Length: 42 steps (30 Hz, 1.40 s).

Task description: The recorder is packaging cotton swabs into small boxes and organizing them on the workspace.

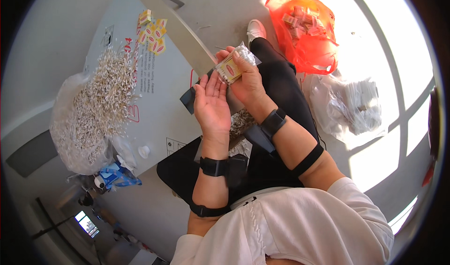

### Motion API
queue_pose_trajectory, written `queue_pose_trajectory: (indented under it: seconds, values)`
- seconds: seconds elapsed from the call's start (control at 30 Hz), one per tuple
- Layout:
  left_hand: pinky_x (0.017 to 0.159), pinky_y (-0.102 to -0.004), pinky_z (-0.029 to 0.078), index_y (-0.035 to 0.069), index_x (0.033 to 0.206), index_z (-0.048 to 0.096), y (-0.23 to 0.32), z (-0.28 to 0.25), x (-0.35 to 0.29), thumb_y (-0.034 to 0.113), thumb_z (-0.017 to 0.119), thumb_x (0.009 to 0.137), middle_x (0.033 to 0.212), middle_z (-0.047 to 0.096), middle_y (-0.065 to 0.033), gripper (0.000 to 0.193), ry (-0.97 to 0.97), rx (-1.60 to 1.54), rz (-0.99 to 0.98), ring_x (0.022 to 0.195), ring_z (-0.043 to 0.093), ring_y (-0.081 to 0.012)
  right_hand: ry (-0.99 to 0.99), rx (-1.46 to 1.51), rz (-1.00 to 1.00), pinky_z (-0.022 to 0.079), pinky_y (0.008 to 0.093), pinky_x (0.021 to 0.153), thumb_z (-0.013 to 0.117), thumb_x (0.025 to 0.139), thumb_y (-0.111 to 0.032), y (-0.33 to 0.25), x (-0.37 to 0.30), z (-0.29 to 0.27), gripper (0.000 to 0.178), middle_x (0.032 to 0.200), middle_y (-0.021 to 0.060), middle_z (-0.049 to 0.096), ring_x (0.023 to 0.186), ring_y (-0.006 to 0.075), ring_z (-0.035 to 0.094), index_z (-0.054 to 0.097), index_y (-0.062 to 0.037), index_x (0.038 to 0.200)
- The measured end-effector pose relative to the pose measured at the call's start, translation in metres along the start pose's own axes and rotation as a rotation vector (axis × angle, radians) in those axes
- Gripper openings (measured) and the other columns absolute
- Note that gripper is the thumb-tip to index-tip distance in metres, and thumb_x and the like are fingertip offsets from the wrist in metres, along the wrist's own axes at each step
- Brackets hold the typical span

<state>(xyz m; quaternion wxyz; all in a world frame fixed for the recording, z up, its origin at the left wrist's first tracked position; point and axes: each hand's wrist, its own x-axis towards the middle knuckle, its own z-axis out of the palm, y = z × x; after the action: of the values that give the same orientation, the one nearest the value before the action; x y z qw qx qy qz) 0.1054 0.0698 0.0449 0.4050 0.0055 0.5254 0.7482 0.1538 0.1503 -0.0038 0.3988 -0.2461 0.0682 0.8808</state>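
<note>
My right hand (249,83) grips a small clear packet of cotton swabs (229,70) with a yellow and white label card. White swab tips show at the packet's upper right end. Palm up, my left hand (213,106) lies open just left of the packet, its fingers stretched out. Its fingertips are close to the packet's lower edge; whether they touch it I cannot tell. On the table (164,101) to the left, a big heap of loose cotton swabs (107,89) spills from a clear plastic bag (63,119).
Several yellow label cards (152,34) lie at the table's far end. On the floor to the right stand a red plastic bag (281,7) with small packs inside and a clear bag (335,105) of white packs. A white cap-like piece (144,151) sits near the table edge.
</note>
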Motion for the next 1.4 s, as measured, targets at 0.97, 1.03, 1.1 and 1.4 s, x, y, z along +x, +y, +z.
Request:
queue_pose_trajectory:
  seconds: [0.97, 1.03, 1.1, 1.4]
  values:
    - [0.081, -0.0276, 0.036, -0.005, 0.15, 0.012, -0.007, -0.005, -0.006, 0.06, 0.035, 0.098, 0.14, 0.05, -0.0158, 0.087, 0.005, 0.3, -0.009, 0.115, 0.047, -0.0161, -0.057, -0.05, -0.057, 0.046, 0.0432, 0.101, 0.057, 0.096, -0.016, 0.003, 0.008, -0.009, 0.032, 0.119, 0.0172, 0.062, 0.119, 0.0299, 0.056, 0.051, 0.0018, 0.122]
    - [0.082, -0.0289, 0.036, -0.005, 0.15, 0.01, -0.008, -0.003, -0.006, 0.059, 0.034, 0.098, 0.142, 0.047, -0.0174, 0.086, -0.02, 0.262, -0.03, 0.115, 0.047, -0.0178, -0.052, -0.062, -0.057, 0.046, 0.0434, 0.101, 0.057, 0.096, -0.016, 0.002, 0.008, -0.009, 0.032, 0.12, 0.0174, 0.062, 0.12, 0.03, 0.055, 0.051, 0.0016, 0.122]
    - [0.084, -0.0302, 0.036, -0.005, 0.15, 0.009, -0.007, -0.002, -0.005, 0.057, 0.033, 0.099, 0.144, 0.044, -0.019, 0.084, -0.047, 0.224, -0.052, 0.115, 0.046, -0.0194, -0.049, -0.055, -0.046, 0.046, 0.0436, 0.102, 0.057, 0.096, -0.016, 0.003, 0.008, -0.009, 0.032, 0.12, 0.0173, 0.061, 0.121, 0.0301, 0.055, 0.051, 0.0013, 0.122]
    - [0.084, -0.0312, 0.037, -0.003, 0.151, 0.008, -0.009, 0.001, -0.004, 0.06, 0.036, 0.097, 0.146, 0.041, -0.0181, 0.088, -0.003, 0.289, 0.02, 0.116, 0.045, -0.0183, -0.044, -0.05, -0.043, 0.046, 0.0431, 0.1, 0.056, 0.096, -0.013, 0.003, 0.008, -0.01, 0.03, 0.121, 0.0175, 0.061, 0.122, 0.0299, 0.054, 0.052, 0.0011, 0.122]
